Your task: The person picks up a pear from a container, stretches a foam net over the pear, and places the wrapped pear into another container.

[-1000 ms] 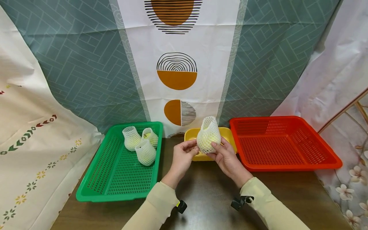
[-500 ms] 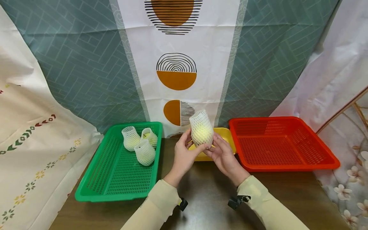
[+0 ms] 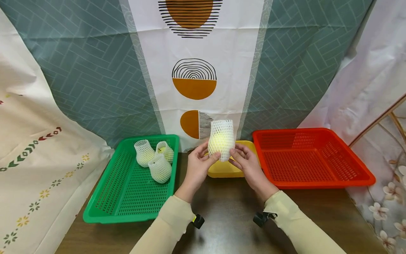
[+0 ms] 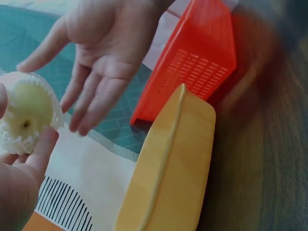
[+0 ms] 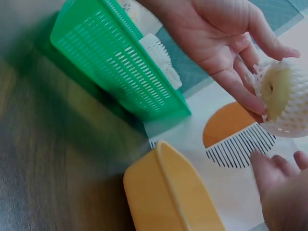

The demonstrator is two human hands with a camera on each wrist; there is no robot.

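A pale yellow-green round fruit in a white foam net (image 3: 221, 141) is held up in front of the yellow basket (image 3: 226, 170). My left hand (image 3: 197, 167) grips its lower left side between thumb and fingers. Its bare end, with a small dark dimple, shows through the net's opening in the left wrist view (image 4: 30, 108) and the right wrist view. Close to the fruit's right side is my right hand (image 3: 248, 164), its fingers spread and fairly straight (image 4: 108, 53). A gap between its fingertips and the fruit shows in the right wrist view.
To the left, a green basket (image 3: 127, 197) holds 3 more netted fruits (image 3: 160, 169) near its back right corner. A red basket (image 3: 293, 165) stands at the right, against the yellow one. Patterned cloths (image 3: 104, 70) hang behind the brown table (image 3: 228, 218).
The fruit has turned in the hands, and its net's loose end now points straight up. It moved slightly left over the second. The right hand has loosened from it.
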